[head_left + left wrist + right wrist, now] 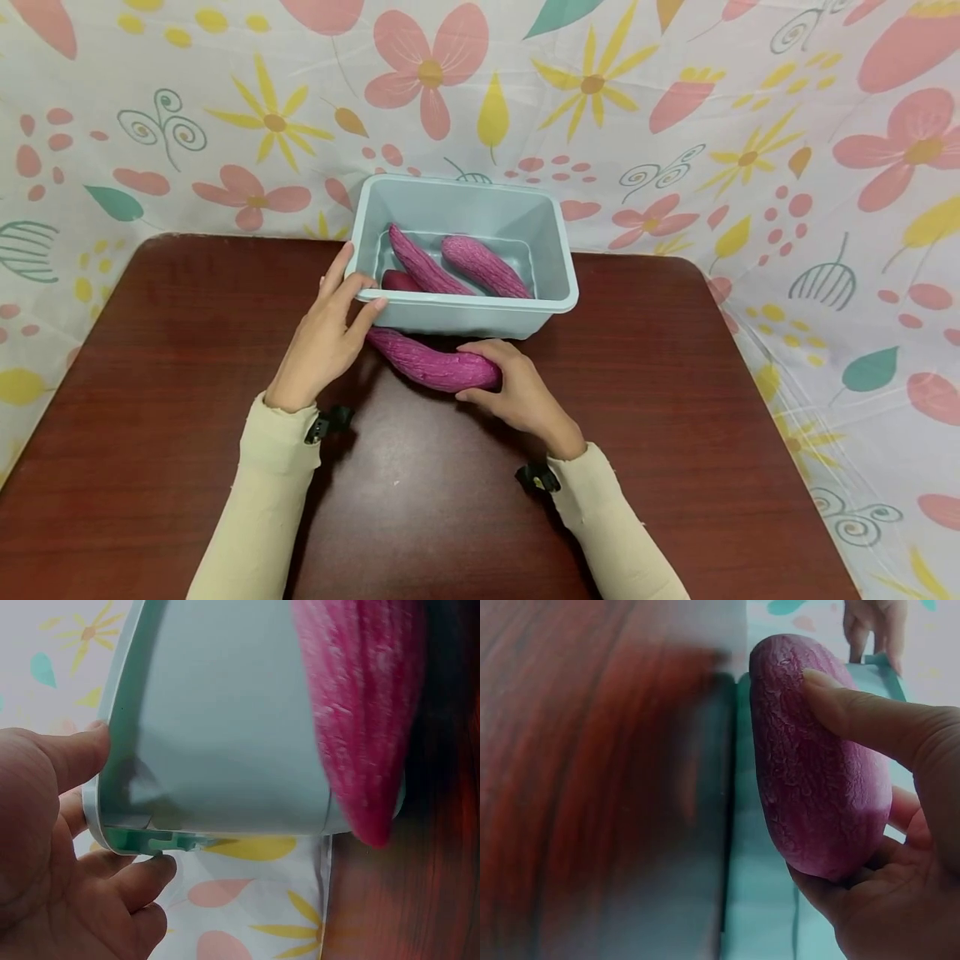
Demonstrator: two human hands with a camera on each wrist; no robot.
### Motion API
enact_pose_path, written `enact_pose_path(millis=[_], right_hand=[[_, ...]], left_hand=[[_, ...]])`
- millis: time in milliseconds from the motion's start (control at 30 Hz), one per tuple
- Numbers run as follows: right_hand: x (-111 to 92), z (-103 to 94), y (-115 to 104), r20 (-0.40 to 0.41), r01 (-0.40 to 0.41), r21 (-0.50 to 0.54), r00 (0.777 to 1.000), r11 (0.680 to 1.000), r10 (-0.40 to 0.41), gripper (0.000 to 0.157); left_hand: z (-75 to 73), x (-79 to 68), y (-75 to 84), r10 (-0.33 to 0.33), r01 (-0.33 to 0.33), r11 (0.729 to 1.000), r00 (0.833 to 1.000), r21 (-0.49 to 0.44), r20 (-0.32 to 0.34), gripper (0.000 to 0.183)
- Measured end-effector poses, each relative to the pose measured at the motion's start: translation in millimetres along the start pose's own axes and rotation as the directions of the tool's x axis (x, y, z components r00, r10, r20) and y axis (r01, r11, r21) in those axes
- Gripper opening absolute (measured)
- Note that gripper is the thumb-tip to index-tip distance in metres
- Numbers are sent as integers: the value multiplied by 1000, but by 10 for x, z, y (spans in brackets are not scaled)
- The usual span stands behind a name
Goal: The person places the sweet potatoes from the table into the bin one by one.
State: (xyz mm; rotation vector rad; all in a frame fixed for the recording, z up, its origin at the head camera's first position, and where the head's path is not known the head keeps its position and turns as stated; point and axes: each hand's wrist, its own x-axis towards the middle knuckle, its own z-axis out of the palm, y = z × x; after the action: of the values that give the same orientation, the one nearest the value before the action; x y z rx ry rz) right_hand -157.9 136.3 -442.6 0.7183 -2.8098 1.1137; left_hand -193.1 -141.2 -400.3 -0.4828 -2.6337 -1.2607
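My right hand [528, 396] grips the thick end of a long, wrinkled purple vegetable [431, 367] in front of a light blue plastic bin [480, 317]. In the right wrist view the thumb lies across the wrinkled vegetable [802, 780], with fingers behind it. Its narrow end tapers to a point in the left wrist view, beside the bin's outer wall [225, 735]. My left hand [322, 333] holds the bin's rim at the front left corner, thumb and fingers around the edge. Inside the bin lie two similar purple vegetables [483, 265] and a darker red-purple piece [400, 281], partly hidden.
The bin stands at the back of a dark reddish-brown table [420, 500]. Behind the table hangs a white cloth [495, 100] printed with flowers and leaves. Black straps [330, 423] sit at both wrists, beside the cream sleeves [258, 500].
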Motion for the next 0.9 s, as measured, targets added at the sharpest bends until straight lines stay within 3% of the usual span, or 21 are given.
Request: enact_pose_path(millis=[400, 900], right_hand=[[-127, -155, -115, -37, 42, -17, 998, 999, -43, 57], [-319, -440, -281, -107, 41, 65, 994, 997, -34, 56]], left_hand=[[-2, -10, 7, 1, -1, 1000, 1000, 11, -4, 27], [3, 2, 4, 7, -7, 1000, 1000, 21, -12, 28]])
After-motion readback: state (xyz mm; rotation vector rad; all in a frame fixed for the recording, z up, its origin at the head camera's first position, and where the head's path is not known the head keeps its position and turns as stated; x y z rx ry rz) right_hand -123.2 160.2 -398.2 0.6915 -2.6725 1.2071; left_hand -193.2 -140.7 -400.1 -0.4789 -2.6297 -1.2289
